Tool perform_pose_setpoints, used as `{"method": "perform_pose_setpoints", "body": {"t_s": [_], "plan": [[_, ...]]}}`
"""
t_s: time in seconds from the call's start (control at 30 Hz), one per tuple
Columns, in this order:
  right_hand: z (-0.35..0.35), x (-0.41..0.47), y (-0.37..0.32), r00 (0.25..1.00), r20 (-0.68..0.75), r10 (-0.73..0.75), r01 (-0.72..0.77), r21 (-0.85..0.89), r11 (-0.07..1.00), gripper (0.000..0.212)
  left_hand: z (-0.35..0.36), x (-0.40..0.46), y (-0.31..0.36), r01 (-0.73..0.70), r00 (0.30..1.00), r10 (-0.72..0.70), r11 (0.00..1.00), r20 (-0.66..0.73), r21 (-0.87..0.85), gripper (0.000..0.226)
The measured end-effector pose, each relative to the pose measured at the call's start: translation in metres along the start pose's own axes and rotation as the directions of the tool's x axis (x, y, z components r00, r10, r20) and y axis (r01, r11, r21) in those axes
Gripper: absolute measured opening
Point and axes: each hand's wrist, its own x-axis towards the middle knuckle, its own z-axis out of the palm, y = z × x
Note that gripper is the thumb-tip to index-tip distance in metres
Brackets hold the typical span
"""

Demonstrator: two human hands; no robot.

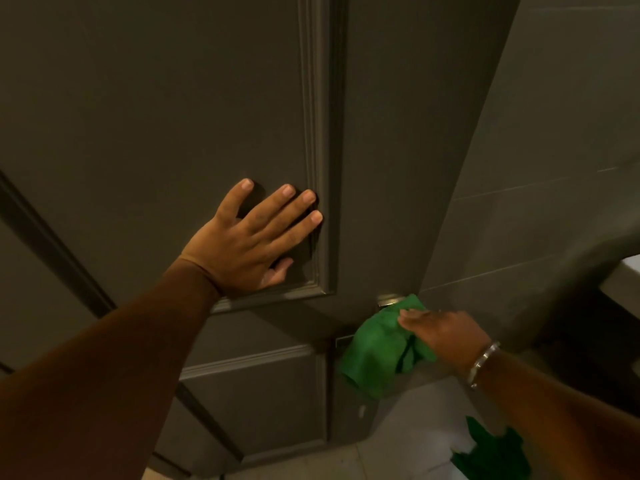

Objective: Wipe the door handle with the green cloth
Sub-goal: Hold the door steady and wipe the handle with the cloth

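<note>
green cloth pressed over the door handle

the left hand (249, 244) lies flat against the dark grey panelled door (156, 116), fingers spread open and straight, palm on the lower right corner of the upper panel, fingertips reaching the raised moulding (317, 133). it grips nothing.

the right hand (446, 332) is low at the door's edge, fingers closed around the green cloth (377, 351). the cloth is bunched and draped over the door handle (389, 299), of which only a small pale metal part shows, just above the cloth's top edge; the rest of the handle is hidden under the fabric. a loose fold of the cloth hangs down below the hand. a metal bracelet (483, 363) sits on the right wrist.

to the right of the door rises a grey tiled wall (536, 168) with thin grout lines. the floor (415, 427) below is pale, and another patch of green fabric (491, 452) shows near the bottom edge, partly behind the right forearm; what it belongs to cannot be told.

no brand, label or writing can be read on the door, the cloth or the bracelet.
</note>
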Motion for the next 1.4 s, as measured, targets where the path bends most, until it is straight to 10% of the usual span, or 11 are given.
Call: {"method": "perform_pose_setpoints", "body": {"t_s": [0.13, 0.27, 0.53, 0.9, 1.2, 1.4], "plan": [[0.020, 0.006, -0.026, 0.963, -0.160, 0.219, -0.219, 0.017, 0.976, 0.013, 0.002, -0.001, 0.001, -0.002, 1.000, 0.002, 1.000, 0.007, 0.005, 0.083], [0.045, 0.005, -0.057, 0.773, -0.270, 0.574, -0.511, 0.273, 0.816, 0.022, 0.002, -0.002, 0.002, 0.004, 1.000, -0.004, 1.000, 0.003, 0.019, 0.084], [0.070, 0.000, -0.084, 0.555, -0.253, 0.792, -0.637, 0.483, 0.601, 0.021, 0.000, 0.000, 0.001, -0.012, 1.000, 0.012, 1.000, 0.009, 0.017, 0.081], [0.069, 0.024, -0.120, 0.738, -0.157, 0.657, -0.480, 0.563, 0.673, 0.013, -0.002, 0.000, 0.000, -0.014, 1.000, 0.014, 0.999, 0.002, 0.029, 0.082], [0.053, -0.004, -0.068, 0.631, -0.219, 0.744, -0.601, 0.469, 0.647, 0.025, -0.003, 0.001, 0.001, -0.014, 1.000, 0.013, 1.000, 0.027, 0.027, 0.080], [0.067, 0.036, -0.131, 0.685, -0.141, 0.715, -0.527, 0.581, 0.620, 0.022, -0.003, 0.000, 0.000, -0.016, 0.999, 0.014, 0.999, 0.037, 0.038, 0.080]]}}
